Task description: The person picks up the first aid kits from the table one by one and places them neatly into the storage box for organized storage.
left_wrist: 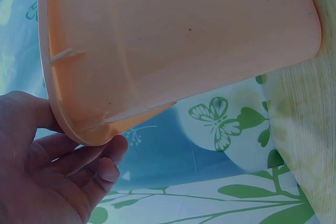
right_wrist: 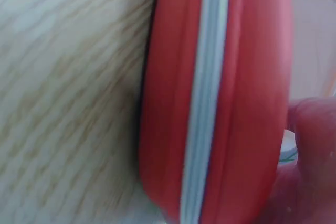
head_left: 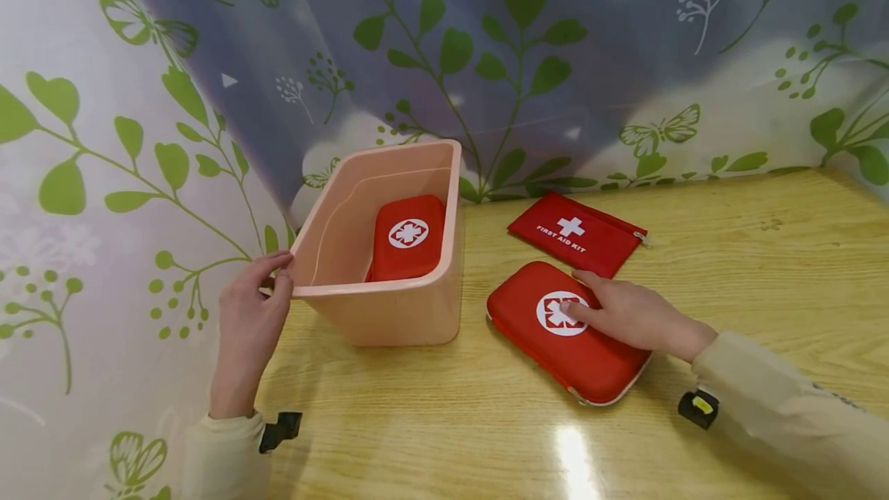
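Note:
A red hard-shell first aid case [head_left: 528,315] with a white round emblem is at the middle of the table. My right hand [head_left: 632,315] grips it from the right, thumb on the emblem, other fingers over its far edge and partly hidden. Its pale zipper [right_wrist: 202,108] runs along the side in the right wrist view. With my left hand [head_left: 253,307] I pinch the near left corner of a pink plastic bin [head_left: 375,307], thumb and fingers either side of the rim [left_wrist: 65,124]. Inside the bin lies another red case [head_left: 410,253] with the same emblem.
A flat red first aid pouch [head_left: 562,241] with a white cross lies just beyond the case my right hand grips. Patterned cloth [head_left: 444,45] hangs behind and left of the wooden table [head_left: 750,268], close to the bin.

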The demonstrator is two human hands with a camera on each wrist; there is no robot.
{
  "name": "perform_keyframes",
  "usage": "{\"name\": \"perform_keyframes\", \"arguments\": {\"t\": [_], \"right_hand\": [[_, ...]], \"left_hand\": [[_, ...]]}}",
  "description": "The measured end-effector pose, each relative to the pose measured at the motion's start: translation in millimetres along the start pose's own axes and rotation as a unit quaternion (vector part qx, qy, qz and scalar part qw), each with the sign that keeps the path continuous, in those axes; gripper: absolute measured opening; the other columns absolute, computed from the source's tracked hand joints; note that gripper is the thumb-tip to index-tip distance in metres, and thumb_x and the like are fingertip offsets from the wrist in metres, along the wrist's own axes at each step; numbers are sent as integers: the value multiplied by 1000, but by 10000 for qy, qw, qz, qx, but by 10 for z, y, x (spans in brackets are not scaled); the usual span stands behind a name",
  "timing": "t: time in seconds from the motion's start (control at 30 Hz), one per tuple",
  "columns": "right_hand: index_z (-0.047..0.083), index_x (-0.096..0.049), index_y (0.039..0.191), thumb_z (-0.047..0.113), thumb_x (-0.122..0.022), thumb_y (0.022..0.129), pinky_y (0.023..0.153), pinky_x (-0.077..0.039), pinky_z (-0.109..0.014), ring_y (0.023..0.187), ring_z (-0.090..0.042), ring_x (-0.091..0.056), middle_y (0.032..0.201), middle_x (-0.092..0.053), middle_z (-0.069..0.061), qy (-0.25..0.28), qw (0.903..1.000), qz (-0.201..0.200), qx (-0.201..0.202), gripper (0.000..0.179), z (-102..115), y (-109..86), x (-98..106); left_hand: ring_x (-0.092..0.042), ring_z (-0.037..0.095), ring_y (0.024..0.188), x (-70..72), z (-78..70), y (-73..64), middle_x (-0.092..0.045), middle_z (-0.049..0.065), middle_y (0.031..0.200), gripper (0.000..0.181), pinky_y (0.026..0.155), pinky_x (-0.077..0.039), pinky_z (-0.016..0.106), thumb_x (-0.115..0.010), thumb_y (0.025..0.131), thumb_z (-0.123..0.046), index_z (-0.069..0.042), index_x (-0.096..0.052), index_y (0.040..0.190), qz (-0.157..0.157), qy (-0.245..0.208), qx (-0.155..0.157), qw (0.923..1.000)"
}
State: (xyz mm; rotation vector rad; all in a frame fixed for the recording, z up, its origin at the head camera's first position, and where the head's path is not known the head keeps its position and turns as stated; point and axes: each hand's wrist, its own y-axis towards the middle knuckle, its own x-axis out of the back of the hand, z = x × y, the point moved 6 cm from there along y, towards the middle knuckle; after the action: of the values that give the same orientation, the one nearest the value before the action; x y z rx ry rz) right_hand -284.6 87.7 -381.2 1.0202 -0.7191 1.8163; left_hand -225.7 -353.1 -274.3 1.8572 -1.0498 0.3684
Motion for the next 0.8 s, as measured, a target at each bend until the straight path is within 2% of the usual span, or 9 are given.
{"name": "perform_keyframes", "arguments": {"t": [0.1,0.33,0.53,0.8], "right_hand": [[-3,-35,148,56,-57,92,76,-47,-43,87,-24,-57,99,-63,-7,267,9993,181,-210,84,-39,6,-9],[-10,-26,146,56,-61,90,78,-48,-39,90,-22,-60,105,-63,-11,1104,9922,278,-515,93,-88,-15,-19],[-11,-19,147,48,-66,90,73,-52,-34,89,-19,-64,110,-62,-16,1933,9786,327,-629,95,-136,-30,-61],[-9,-13,149,39,-70,89,61,-56,-39,82,-21,-66,114,-58,-24,2752,9570,406,-819,95,-159,-54,-84]], "left_hand": [[-59,18,80,1,-2,-3,-68,10,118,29,59,-40,15,-53,95,-9,-2,-71,117,-23,26,-16,10000],[-59,18,80,1,7,-5,-68,11,117,29,60,-40,13,-53,96,-9,-2,-71,117,-61,12,-41,10000],[-60,19,80,-5,10,-8,-68,10,118,29,60,-40,13,-52,96,-8,-2,-71,118,-51,2,-21,10000],[-59,17,81,-10,10,-7,-68,9,119,30,60,-41,14,-52,96,-10,-3,-71,118,-20,-6,30,10000]]}}
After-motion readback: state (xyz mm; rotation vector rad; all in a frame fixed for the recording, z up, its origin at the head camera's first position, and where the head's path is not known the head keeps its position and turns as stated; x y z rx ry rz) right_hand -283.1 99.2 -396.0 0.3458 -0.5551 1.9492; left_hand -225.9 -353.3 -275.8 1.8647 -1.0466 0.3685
